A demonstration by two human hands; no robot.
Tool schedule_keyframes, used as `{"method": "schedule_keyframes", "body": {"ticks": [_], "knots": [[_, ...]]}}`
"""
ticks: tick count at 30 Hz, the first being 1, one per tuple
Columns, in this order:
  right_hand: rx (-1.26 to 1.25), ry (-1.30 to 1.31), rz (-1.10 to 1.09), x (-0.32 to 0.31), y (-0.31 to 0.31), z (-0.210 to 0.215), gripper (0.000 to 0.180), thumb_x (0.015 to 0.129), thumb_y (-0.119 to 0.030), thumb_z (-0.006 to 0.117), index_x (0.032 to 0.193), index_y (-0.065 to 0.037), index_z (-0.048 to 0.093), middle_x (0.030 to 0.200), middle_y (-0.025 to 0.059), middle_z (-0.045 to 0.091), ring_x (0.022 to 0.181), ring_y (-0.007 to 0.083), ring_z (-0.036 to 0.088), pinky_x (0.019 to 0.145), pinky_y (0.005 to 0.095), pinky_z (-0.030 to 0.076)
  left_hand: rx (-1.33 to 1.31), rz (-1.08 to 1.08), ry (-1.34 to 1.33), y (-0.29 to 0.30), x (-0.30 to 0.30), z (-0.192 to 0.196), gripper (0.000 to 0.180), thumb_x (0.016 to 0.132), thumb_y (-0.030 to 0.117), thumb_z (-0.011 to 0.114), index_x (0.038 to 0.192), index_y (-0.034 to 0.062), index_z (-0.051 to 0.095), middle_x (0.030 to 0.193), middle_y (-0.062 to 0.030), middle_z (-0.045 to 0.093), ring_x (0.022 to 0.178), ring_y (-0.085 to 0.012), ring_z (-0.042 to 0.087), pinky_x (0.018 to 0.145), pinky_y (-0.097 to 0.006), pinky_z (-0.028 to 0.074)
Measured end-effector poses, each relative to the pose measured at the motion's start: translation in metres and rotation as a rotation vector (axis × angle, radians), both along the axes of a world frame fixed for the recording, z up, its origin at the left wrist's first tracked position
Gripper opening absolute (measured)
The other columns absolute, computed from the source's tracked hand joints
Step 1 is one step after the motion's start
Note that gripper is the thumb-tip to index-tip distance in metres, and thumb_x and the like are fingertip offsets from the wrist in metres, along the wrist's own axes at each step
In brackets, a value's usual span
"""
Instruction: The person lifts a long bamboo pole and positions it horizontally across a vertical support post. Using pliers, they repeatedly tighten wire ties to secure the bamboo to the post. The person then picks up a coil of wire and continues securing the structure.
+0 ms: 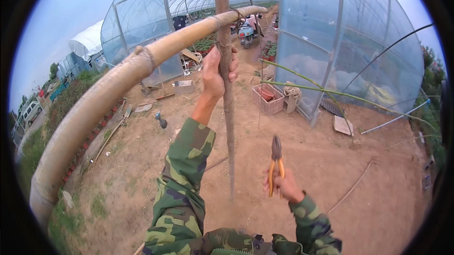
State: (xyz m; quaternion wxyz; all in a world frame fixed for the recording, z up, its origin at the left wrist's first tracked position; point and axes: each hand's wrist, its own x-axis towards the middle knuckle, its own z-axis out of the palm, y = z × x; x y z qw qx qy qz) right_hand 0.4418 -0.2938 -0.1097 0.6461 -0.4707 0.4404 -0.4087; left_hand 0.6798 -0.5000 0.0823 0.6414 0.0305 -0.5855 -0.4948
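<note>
My left hand (pixel 214 74) is wrapped round an upright wooden pole (pixel 229 132), just below the place where a thick bamboo pole (pixel 106 84) crosses it. Dark wire (pixel 236 13) loops around the two at the crossing. The bamboo runs from the lower left up to the far middle. Lower down and to the right, my right hand (pixel 289 186) is closed on a pair of pliers (pixel 276 151) with orange handles. Their dark jaws point upward, apart from both poles. Camouflage sleeves cover my forearms.
Thin green bamboo stalks (pixel 307 86) stretch across on the right. A pink plastic crate (pixel 268 102) stands by the open plastic-sheeted greenhouse (pixel 302 51), with a scooter (pixel 246 32) inside. A cordless power tool (pixel 161 120) and a grey block (pixel 183 86) sit on the dirt.
</note>
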Motion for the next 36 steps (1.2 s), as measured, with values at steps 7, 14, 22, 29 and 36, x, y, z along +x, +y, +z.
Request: {"method": "schedule_keyframes", "body": {"ticks": [7,14,22,29,36], "knots": [[-0.18,-0.432,0.65,0.059,-0.061,0.163,0.07,0.07,-0.002,0.046,0.139,0.008,0.048,0.117,0.0221,0.065,0.108,0.0376,0.069,0.085,0.0425,0.062,0.016,0.024,-0.006,-0.009,0.003,-0.003,0.053,0.108,0.048,0.035,0.115,-0.0014,0.053,0.071,-0.0071,0.049,0.053,-0.0139,0.045,0.049,-0.027,0.036],[-0.263,-0.353,0.636,0.076,-0.107,0.193,0.061,0.074,-0.004,0.043,0.133,0.008,0.053,0.11,0.0219,0.067,0.099,0.0355,0.071,0.08,0.0413,0.064,-0.022,0.129,0.023,-0.018,0.002,-0.008,0.048,0.109,0.034,0.033,0.111,-0.0021,0.064,0.075,-0.0055,0.064,0.058,-0.0108,0.058,0.05,-0.025,0.046],[-0.32,-0.06,0.672,0.055,-0.142,0.218,0.048,0.071,-0.003,0.044,0.115,0.008,0.059,0.09,0.0161,0.063,0.075,0.0226,0.065,0.059,0.0312,0.054,0.0,0.267,-0.012,-0.005,0.003,0.0,0.048,0.109,0.038,0.032,0.113,-0.0018,0.058,0.078,-0.0076,0.062,0.057,-0.0119,0.057,0.05,-0.024,0.046],[0.115,-0.119,0.84,0.056,-0.199,0.219,0.018,0.082,-0.011,0.055,0.094,0.002,0.061,0.072,0.0115,0.058,0.058,0.0224,0.054,0.058,0.0396,0.048,0.055,0.25,-0.065,0.0,0.037,0.002,0.05,0.108,0.037,0.028,0.113,-0.0029,0.059,0.084,-0.0067,0.063,0.072,-0.0128,0.059,0.066,-0.027,0.049],[-1.186,1.015,0.311,0.03,-0.196,0.205,0.02,0.079,-0.017,0.063,0.091,-0.002,0.068,0.08,0.0258,0.066,0.073,0.0446,0.064,0.066,0.0499,0.05,0.216,0.049,0.072,-0.026,0.038,-0.023,0.054,0.109,0.043,0.031,0.115,-0.0022,0.06,0.094,-0.0133,0.066,0.082,-0.0236,0.065,0.075,-0.037,0.052]]}}
